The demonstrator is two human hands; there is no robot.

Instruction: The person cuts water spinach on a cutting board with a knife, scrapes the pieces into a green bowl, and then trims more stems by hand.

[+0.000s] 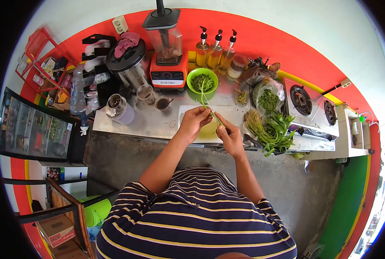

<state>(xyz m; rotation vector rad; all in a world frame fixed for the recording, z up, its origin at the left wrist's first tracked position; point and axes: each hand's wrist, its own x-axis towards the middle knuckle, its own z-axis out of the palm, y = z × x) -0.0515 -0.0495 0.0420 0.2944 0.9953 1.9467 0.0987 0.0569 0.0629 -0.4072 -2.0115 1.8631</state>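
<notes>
My left hand (194,124) and my right hand (232,139) are close together over the front of the counter, both with fingers pinched on a green leafy-vegetable stem (204,99). The stem runs up and away from my fingers, its far end reaching over a lime-green bowl (190,84). Chopped or torn greens (202,83) lie in that bowl. Beneath my hands is a white cutting board (182,113) with a yellowish area. To the right of my right hand lies a bunch of long-leaved greens (280,130) with pale roots or stems (254,123) beside it.
A red blender (168,75), a lidded steel container (125,64) and pump bottles (214,54) line the back. Clear cups (146,93) and a jug (122,113) stand left. At right are a bag of small greens (268,99) and a two-burner stove (307,110).
</notes>
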